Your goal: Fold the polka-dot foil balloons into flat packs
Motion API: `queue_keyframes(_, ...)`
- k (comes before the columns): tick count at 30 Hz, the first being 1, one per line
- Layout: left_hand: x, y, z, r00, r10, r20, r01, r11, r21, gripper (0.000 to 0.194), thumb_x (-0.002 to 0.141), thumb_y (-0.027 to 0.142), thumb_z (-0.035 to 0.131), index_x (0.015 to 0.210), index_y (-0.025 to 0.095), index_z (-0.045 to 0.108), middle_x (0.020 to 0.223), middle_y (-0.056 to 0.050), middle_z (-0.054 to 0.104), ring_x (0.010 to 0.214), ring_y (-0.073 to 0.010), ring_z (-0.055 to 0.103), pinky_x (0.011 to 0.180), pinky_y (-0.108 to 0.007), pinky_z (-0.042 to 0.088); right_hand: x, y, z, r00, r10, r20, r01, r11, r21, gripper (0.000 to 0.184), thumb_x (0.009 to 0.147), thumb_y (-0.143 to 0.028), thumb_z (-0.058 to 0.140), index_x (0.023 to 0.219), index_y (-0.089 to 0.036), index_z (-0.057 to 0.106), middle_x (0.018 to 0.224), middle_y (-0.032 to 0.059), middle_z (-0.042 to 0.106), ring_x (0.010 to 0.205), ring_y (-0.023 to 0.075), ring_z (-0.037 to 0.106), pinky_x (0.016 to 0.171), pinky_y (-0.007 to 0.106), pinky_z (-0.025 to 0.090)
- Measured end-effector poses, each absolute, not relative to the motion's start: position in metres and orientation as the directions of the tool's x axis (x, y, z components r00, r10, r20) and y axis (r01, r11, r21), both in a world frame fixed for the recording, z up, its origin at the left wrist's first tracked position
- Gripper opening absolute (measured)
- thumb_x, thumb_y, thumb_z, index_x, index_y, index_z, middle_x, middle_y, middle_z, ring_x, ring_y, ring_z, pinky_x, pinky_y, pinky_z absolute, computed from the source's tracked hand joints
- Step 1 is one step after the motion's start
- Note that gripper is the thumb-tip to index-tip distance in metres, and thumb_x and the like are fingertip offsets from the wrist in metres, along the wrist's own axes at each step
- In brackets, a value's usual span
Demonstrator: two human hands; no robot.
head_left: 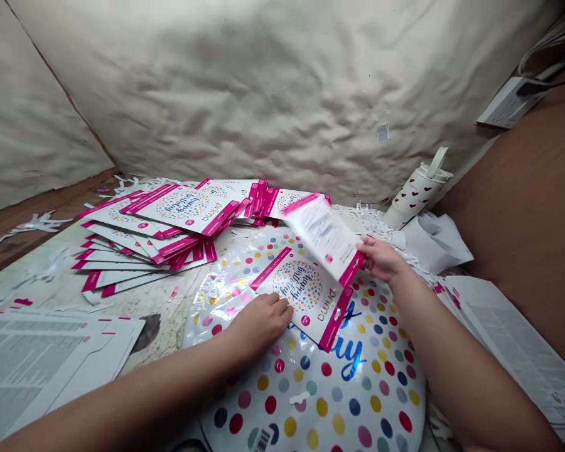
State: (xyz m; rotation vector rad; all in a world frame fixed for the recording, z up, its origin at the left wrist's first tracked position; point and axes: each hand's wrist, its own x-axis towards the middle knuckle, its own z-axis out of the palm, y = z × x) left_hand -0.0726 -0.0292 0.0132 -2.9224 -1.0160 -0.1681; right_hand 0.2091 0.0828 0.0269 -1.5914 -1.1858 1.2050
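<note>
While the fingers of your right hand pinch the raised packet by its pink end, those of your left hand bend over the near edge of the lower packet; I cannot tell whether they grip or merely press. That one lies flat on the dotted round foil, partly behind the raised one. Keep your pinch on the pink border, so the printed middle doesn't crease, and press lightly, as the foil looks slick. Beyond your left hand, the packet pile has fanned, loose edges; pass above them rather than across. Your roomiest path is over the foil's near half. Past your right hand, mind the crumpled paper and the leaning cup on the bench.
</note>
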Motion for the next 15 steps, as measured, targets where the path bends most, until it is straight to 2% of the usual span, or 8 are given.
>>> queue_keyframes(3, -0.073, -0.032, 0.014, 0.768, 0.602, 0.219, 0.631, -0.77, -0.098, 0.035, 0.086, 0.009, 0.041, 0.118, 0.014, 0.05, 0.124, -0.017, 0.052, 0.108, -0.03, 0.051, 0.089, -0.047, 0.041, 0.197, 0.065, 0.016, 0.049, 0.95, -0.307, 0.322, -0.306, -0.896, 0.016, 0.059, -0.014, 0.07, 0.073, -0.016, 0.062, 0.053, -0.0035, 0.056, 0.042, 0.0087, 0.048, 0.04, 0.02, 0.04)
queue_keyframes(5, -0.071, -0.03, 0.014, 0.772, 0.598, 0.216, 0.629, -0.767, -0.126, 0.042, 0.086, 0.01, 0.041, 0.127, 0.014, 0.043, 0.134, -0.018, 0.044, 0.117, -0.0334, 0.045, 0.094, -0.051, 0.037, 0.189, 0.057, 0.011, 0.018, 0.945, -0.326, 0.379, -0.309, -0.873, 0.022, 0.054, -0.011, 0.073, 0.074, -0.017, 0.064, 0.052, -0.0061, 0.054, 0.042, 0.0062, 0.045, 0.04, 0.018, 0.035)
queue_keyframes(9, -0.067, -0.02, 0.007, 0.805, 0.577, 0.137, 0.591, -0.8, -0.102, 0.047, 0.084, 0.015, 0.045, 0.13, 0.008, 0.04, 0.127, -0.02, 0.05, 0.112, -0.032, 0.051, 0.089, -0.045, 0.044, 0.177, 0.049, 0.016, -0.129, 0.895, -0.427, 0.431, -0.337, -0.837, 0.016, 0.058, -0.024, 0.074, 0.067, -0.016, 0.064, 0.046, -0.0061, 0.05, 0.038, 0.0064, 0.041, 0.037, 0.018, 0.03)
queue_keyframes(11, -0.069, -0.016, 0.002, 0.813, 0.546, 0.202, 0.574, -0.811, -0.114, 0.042, 0.085, 0.016, 0.045, 0.126, 0.008, 0.044, 0.124, -0.02, 0.053, 0.11, -0.0312, 0.053, 0.087, -0.044, 0.046, 0.173, 0.046, 0.021, -0.219, 0.854, -0.471, 0.428, -0.35, -0.833, 0.021, 0.061, -0.033, 0.072, 0.065, -0.015, 0.062, 0.046, -0.0045, 0.052, 0.038, 0.0075, 0.042, 0.038, 0.02, 0.033)
queue_keyframes(13, -0.074, -0.013, 0.001, 0.805, 0.496, 0.327, 0.563, -0.812, -0.156, 0.035, 0.088, 0.014, 0.04, 0.121, 0.007, 0.049, 0.119, -0.018, 0.057, 0.108, -0.0286, 0.055, 0.086, -0.042, 0.048, 0.173, 0.041, 0.023, -0.293, 0.833, -0.468, 0.384, -0.346, -0.856, 0.028, 0.064, -0.041, 0.07, 0.069, -0.015, 0.062, 0.054, -0.0015, 0.058, 0.044, 0.0098, 0.05, 0.043, 0.022, 0.04)
queue_keyframes(15, -0.084, -0.011, 0.01, 0.775, 0.43, 0.463, 0.567, -0.796, -0.21, 0.031, 0.09, 0.014, 0.039, 0.116, 0.008, 0.053, 0.114, -0.017, 0.062, 0.105, -0.0255, 0.058, 0.085, -0.039, 0.05, 0.175, 0.036, 0.021, -0.256, 0.907, -0.335, 0.259, -0.27, -0.927, 0.034, 0.067, -0.046, 0.068, 0.075, -0.014, 0.064, 0.06, 0.0015, 0.061, 0.049, 0.0125, 0.055, 0.048, 0.025, 0.045)
